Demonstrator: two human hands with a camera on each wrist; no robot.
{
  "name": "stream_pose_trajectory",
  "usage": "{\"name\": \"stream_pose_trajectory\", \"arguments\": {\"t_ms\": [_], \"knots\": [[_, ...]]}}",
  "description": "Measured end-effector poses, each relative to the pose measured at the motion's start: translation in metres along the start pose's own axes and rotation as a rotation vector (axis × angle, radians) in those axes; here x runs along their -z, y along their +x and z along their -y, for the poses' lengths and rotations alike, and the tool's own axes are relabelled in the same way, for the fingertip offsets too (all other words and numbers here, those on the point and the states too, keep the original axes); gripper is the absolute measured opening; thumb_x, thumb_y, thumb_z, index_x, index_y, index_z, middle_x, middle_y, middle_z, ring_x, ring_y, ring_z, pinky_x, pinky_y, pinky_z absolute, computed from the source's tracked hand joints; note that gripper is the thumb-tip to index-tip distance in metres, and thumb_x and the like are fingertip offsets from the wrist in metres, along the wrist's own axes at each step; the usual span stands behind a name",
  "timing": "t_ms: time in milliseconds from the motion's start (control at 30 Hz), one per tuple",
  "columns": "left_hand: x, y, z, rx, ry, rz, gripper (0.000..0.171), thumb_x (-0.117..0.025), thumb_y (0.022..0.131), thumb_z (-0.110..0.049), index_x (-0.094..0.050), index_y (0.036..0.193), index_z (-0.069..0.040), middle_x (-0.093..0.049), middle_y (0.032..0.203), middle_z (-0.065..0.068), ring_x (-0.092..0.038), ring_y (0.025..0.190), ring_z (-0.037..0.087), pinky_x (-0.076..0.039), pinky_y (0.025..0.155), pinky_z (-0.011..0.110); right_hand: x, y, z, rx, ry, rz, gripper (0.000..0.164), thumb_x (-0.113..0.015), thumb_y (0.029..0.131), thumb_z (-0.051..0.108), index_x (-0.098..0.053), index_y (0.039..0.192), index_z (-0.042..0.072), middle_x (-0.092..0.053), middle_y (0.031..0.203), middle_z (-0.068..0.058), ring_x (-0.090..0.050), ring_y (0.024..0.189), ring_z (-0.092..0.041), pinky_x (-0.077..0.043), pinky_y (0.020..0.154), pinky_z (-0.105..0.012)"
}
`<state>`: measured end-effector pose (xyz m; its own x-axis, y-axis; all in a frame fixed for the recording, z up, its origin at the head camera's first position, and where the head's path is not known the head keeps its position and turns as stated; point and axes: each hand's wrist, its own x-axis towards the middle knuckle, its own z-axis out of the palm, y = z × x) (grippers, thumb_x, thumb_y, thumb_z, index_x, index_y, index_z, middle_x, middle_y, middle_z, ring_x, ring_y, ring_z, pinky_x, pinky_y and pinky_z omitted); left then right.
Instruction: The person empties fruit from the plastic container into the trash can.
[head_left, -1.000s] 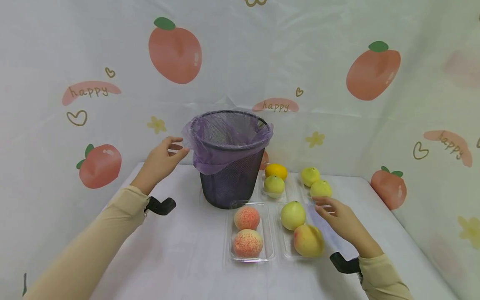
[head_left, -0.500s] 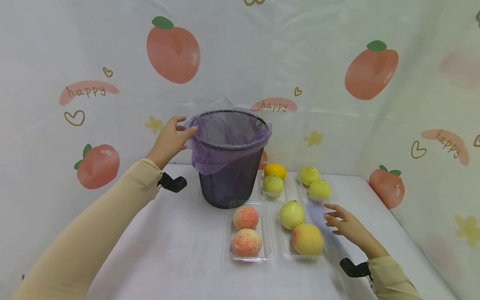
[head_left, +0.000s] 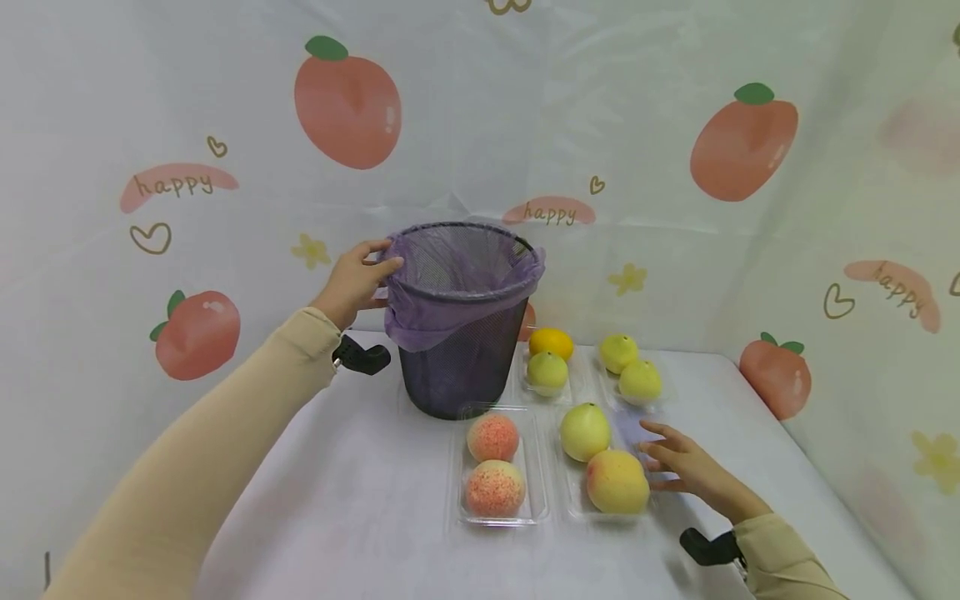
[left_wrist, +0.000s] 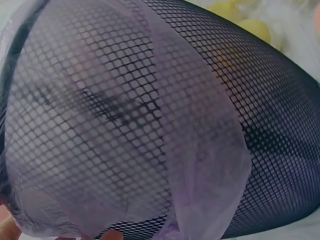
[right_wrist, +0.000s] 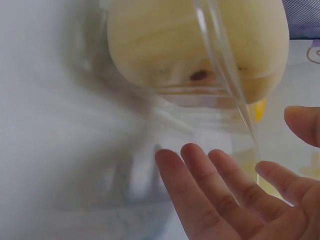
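Observation:
In the head view a black mesh wastebasket (head_left: 459, 371) stands upright at the back of the table, a translucent purple bin liner (head_left: 423, 321) folded over its rim. My left hand (head_left: 352, 283) pinches the left side of that rim, thumb on top and fingers outside against the liner. The left wrist view shows fingertips (left_wrist: 111, 235) at the lower edge of the mesh. My right hand (head_left: 693, 471) hovers with spread fingers beside a clear plastic tray (head_left: 576, 510) bearing a yellow peach (head_left: 617, 483) and a pale green round fruit (head_left: 586, 432). It holds nothing.
Left of that tray, another clear tray (head_left: 498, 522) carries two speckled pink peaches (head_left: 495, 489). Behind stand two more trays, with an orange fruit (head_left: 551, 343), a green one (head_left: 547, 372) and two yellow-green fruits (head_left: 640, 382). A patterned curtain (head_left: 465, 108) backs the table (head_left: 345, 508).
My left hand has risen and moved right onto the wastebasket's rim and taken hold of it. My right hand has moved back from the far yellow-green fruits to beside the nearer tray.

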<state>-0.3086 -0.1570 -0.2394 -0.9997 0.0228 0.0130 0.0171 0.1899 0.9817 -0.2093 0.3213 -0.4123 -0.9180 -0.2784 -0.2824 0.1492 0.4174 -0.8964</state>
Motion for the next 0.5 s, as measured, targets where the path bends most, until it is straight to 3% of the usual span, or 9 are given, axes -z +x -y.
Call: {"name": "stream_pose_trajectory", "arguments": {"t_ms": [367, 500], "knots": [[0.0059, 0.0035, 0.0024, 0.100, -0.099, 0.003, 0.060, -0.060, 0.097, -0.027, -0.034, 0.151, -0.021, -0.043, 0.134, 0.006, -0.043, 0.129, 0.027, -0.045, 0.105, 0.043, -0.0025, -0.0001, -0.0010, -0.045, 0.027, 0.062, 0.070, -0.045, 0.103, 0.031, -0.009, 0.152, -0.004, -0.030, 0.148, -0.035, -0.053, 0.101, -0.019, -0.054, 0.088, -0.043], [0.0066, 0.0030, 0.0019, 0.116, -0.110, 0.009, 0.060, -0.060, 0.097, -0.026, -0.034, 0.151, -0.022, -0.040, 0.140, 0.007, -0.041, 0.130, 0.029, -0.044, 0.106, 0.044, -0.0035, 0.0000, -0.0024, -0.067, 0.039, 0.054, 0.070, -0.046, 0.103, 0.031, -0.010, 0.153, -0.003, -0.029, 0.148, -0.034, -0.052, 0.100, -0.019, -0.055, 0.086, -0.040]]}}
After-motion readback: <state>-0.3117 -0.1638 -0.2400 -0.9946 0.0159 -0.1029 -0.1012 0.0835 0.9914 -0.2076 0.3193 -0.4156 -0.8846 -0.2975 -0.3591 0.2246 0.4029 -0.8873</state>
